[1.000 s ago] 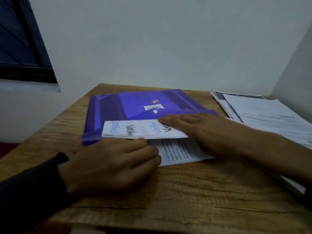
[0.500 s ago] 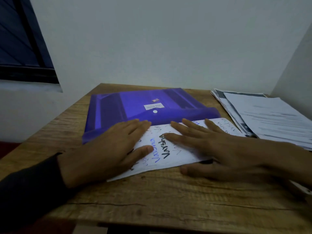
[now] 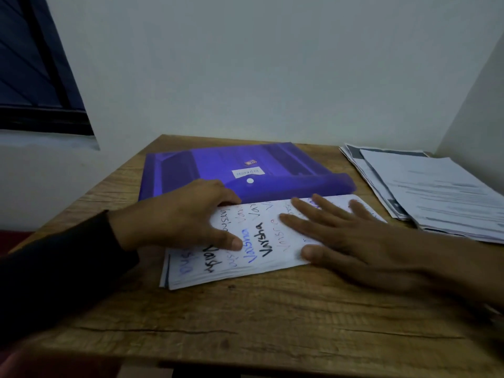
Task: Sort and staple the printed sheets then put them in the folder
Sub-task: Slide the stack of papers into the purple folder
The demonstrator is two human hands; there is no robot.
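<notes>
A folded bundle of sheets (image 3: 261,241), covered in handwritten words in black, blue and red ink, lies flat on the wooden table (image 3: 245,323). Behind it, touching its far edge, lies a blue plastic folder (image 3: 207,167) with a white snap button and a small label. My left hand (image 3: 180,222) rests flat on the bundle's left part, fingers at its far edge, thumb on the paper. My right hand (image 3: 351,236) presses flat on the bundle's right part with fingers spread. Neither hand grips anything. No stapler is in view.
A stack of printed sheets (image 3: 436,192) lies at the table's back right, close to the right wall. A white wall stands behind the table, and a dark window (image 3: 35,77) is at the upper left. The table's front edge runs below my arms.
A second ago the sheet was being folded over under my hands. It now lies folded flat, my left hand has slid up and left, and more of the bundle's near-left corner shows.
</notes>
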